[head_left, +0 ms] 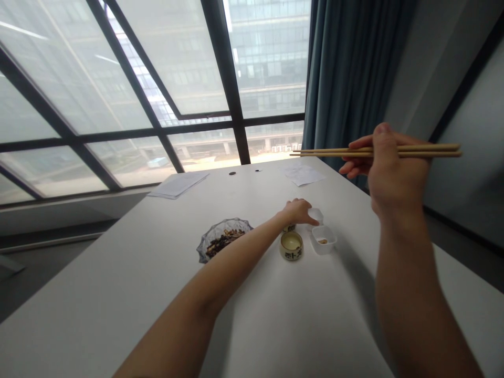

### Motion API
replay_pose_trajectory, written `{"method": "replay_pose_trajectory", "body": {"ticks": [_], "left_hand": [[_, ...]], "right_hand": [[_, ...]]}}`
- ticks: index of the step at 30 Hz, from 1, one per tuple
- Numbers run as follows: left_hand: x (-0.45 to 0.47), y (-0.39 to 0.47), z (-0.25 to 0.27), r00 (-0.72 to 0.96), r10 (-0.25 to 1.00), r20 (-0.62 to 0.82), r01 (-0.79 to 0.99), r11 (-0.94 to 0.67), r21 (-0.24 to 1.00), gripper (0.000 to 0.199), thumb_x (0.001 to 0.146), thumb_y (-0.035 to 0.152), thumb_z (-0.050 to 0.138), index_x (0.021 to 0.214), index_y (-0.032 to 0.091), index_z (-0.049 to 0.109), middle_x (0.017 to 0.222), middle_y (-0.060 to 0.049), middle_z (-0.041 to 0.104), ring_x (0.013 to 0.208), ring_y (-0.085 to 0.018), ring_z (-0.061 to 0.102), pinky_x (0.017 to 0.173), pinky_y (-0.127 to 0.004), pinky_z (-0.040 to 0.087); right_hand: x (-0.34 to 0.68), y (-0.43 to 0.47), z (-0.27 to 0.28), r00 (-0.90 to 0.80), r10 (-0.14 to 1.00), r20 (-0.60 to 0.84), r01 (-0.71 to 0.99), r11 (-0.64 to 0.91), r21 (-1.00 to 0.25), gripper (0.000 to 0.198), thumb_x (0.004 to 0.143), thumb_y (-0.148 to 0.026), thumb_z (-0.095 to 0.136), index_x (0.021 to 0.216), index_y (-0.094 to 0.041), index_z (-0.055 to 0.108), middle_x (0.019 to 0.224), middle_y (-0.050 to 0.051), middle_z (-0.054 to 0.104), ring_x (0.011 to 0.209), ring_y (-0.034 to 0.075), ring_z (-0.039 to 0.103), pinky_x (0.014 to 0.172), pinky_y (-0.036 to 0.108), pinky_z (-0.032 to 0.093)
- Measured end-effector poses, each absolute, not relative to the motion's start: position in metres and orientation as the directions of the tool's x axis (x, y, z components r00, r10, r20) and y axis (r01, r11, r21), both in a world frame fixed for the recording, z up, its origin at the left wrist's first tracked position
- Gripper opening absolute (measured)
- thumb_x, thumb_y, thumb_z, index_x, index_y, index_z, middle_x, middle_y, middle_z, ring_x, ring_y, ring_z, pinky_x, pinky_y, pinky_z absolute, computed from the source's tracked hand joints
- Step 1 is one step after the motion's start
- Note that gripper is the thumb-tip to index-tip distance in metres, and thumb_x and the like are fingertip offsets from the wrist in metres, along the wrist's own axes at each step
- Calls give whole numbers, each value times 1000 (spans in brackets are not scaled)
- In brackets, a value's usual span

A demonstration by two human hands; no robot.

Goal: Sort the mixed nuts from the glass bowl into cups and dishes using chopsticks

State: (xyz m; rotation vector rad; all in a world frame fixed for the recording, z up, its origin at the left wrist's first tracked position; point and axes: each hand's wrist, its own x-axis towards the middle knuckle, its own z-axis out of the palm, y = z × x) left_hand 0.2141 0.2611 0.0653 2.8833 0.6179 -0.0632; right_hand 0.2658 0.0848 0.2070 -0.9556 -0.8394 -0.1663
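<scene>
My right hand (397,168) is raised over the right side of the table, closed around a pair of wooden chopsticks (417,151) held level, tips to the left. Reaching forward across the table, my left hand (298,211) has its thumb and fingers around the left side of the far white plastic container (316,214). A nearer white plastic container (324,241) has a small brown piece inside. Beside it stands a yellowish ceramic cup (292,247) with dark characters; a second such cup (289,228) is mostly hidden under my left hand.
A clear glass bowl (205,239) of dark and brown dried pieces stands left of my left forearm, which partly covers it. Papers (179,185) lie at the table's far left, and another sheet (302,174) at the far right. Windows and a blue curtain (350,79) are behind the table.
</scene>
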Motion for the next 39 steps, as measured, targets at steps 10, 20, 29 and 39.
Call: {"method": "replay_pose_trajectory", "body": {"ticks": [10,20,29,39], "left_hand": [[173,243,98,881,462,103,430,-872,232,71,93,63,54,144,14,51,147,-17,51,135,-37,46,111,-49,39],[40,110,62,973,-125,194,-193,-904,382,22,97,35,57,111,21,66,94,-1,73,85,-15,68,83,-24,51],[10,109,-13,969,-140,202,-207,-910,360,20,93,26,59,110,19,67,93,-3,74,82,-17,66,84,-25,51],[9,107,-13,972,-141,187,-202,-909,364,21,94,29,59,112,21,66,98,-4,74,85,-18,65,88,-27,51]], "right_hand": [[263,86,206,664,244,707,475,592,-651,39,99,-35,56,70,-12,69,51,3,63,40,16,64,33,22,44],[201,123,165,338,719,608,352,502,-790,49,96,-59,57,79,-15,72,55,3,66,44,14,62,43,23,50],[176,163,107,125,926,356,442,269,-856,49,96,-57,55,72,-17,69,50,3,63,44,16,63,45,23,48],[169,172,87,143,922,359,409,275,-870,52,95,-58,55,70,-16,70,48,4,63,42,16,61,43,24,48]]}}
